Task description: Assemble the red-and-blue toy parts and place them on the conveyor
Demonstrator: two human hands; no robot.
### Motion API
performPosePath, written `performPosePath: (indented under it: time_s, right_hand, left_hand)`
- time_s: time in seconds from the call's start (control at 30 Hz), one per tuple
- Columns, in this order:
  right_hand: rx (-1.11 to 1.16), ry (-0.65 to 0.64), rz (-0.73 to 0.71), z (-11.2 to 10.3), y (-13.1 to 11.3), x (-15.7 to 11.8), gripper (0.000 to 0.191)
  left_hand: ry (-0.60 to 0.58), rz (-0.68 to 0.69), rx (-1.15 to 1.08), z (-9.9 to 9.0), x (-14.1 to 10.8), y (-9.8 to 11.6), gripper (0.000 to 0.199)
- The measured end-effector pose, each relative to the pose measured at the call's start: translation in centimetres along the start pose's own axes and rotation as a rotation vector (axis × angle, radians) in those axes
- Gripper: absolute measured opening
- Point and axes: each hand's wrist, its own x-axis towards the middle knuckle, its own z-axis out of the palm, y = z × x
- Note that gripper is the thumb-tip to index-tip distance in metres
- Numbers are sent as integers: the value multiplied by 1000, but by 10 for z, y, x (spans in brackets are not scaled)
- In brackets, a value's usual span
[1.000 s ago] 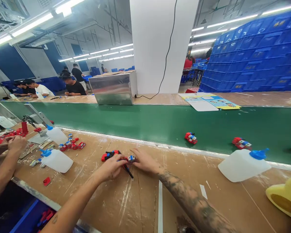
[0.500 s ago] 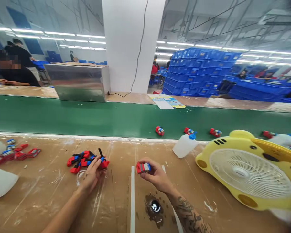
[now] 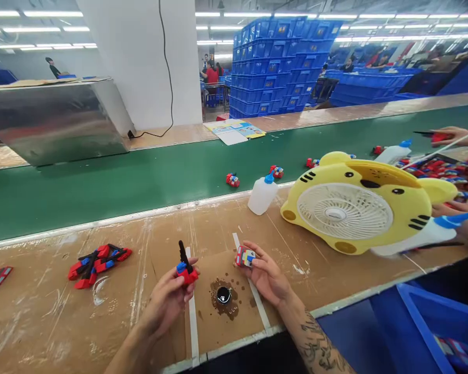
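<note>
Between the thumb and fingers of my left hand (image 3: 164,301) is a red-and-blue toy part (image 3: 187,275) with a black upright rod. My right hand (image 3: 271,278) pinches a small red, white and blue toy piece (image 3: 244,256), with some yellow on it. Between the hands, lower down, a small round cup of dark liquid (image 3: 223,296) sits in a wet stain on the cardboard. Left of my left hand lies a pile of red, black and blue toy parts (image 3: 101,264).
A white squeeze bottle (image 3: 262,196) stands before the green conveyor belt (image 3: 171,179), which carries several red toys (image 3: 232,179). To the right lie a yellow animal-faced fan (image 3: 292,200) and a blue crate (image 3: 421,317). A co-worker's hand (image 3: 458,136) shows at far right.
My left hand has lifted the red-and-blue part from beside the pile and brought it rightward. My right hand has turned its toy piece. The view has swung right and down.
</note>
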Motion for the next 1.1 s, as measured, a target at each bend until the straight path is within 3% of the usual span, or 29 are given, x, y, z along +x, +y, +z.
performPosePath:
  time_s: [0.1, 0.17, 0.3, 0.37, 0.5, 0.63, 0.73, 0.83, 1.0, 1.1]
  right_hand:
    - [15, 7, 2, -11, -2, -10, 53]
    - [24, 17, 9, -16, -2, -14, 55]
    - [81, 35, -14, -20, -1, -19, 50]
    - [102, 22, -21, -20, 1, -21, 49]
    - [48, 37, -45, -18, 3, -24, 52]
    - [3, 60, -52, -17, 2, -29, 57]
    - [-16, 51, -60, -15, -1, -31, 58]
    - [-27, 31, -61, -12, -2, -33, 59]
    - [25, -52, -28, 3, 1, -33, 64]
    - [37, -59, -33, 13, 6, -31, 67]
  left_hand:
    - [-88, 58, 211, -7, -1, -3, 47]
    - [-193, 173, 513, -8, -2, -1, 43]
    - [-576, 482, 1245, 9, -2, 10, 43]
    - [-736, 552, 1521, 23, -1, 15, 46]
    - [-897, 635, 1849, 44, 5, 19, 37]
    - [-950, 700, 1994, 53, 11, 16, 29]
    - [-944, 658, 1942, 54, 12, 17, 32]
    - [-847, 540, 1686, 46, 10, 18, 42]
    - [-344, 352, 948, 22, 10, 1, 34]
    - [-154, 230, 567, 20, 13, -11, 39]
